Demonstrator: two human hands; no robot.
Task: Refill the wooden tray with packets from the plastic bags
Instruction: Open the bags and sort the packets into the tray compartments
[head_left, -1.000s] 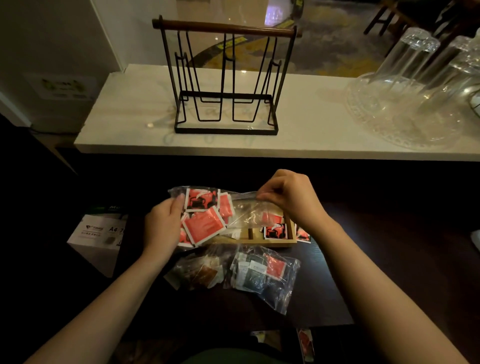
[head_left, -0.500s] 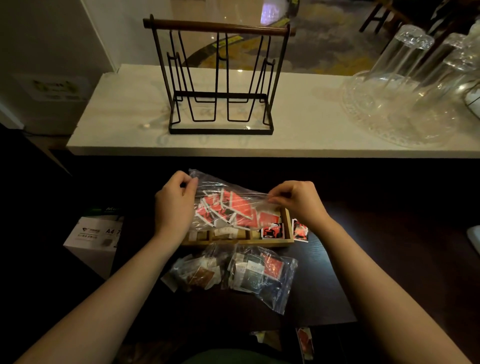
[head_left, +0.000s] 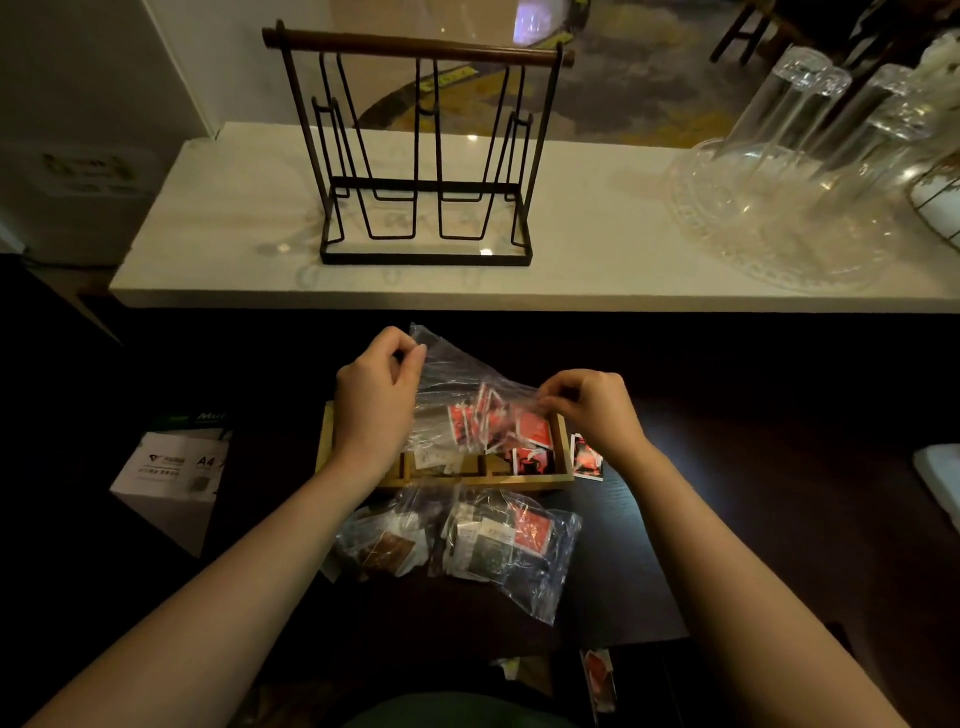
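Since a second ago the bag (head_left: 467, 395) has been lifted and tipped over the tray (head_left: 563, 441), its red packets (head_left: 535, 431) slid toward 4 o'clock. It is thin, soft and slippery, judged light; its corners are the best hold. One upper corner is pinched by the left hand (head_left: 376, 400) at 10 o'clock, the opposite edge by the right hand (head_left: 592, 410) at 3 o'clock, fingers closed on film. Two more bags (head_left: 498, 545) lie on the desk (head_left: 727, 467) at 6 o'clock, a loose packet (head_left: 587, 460) just beside the tray.
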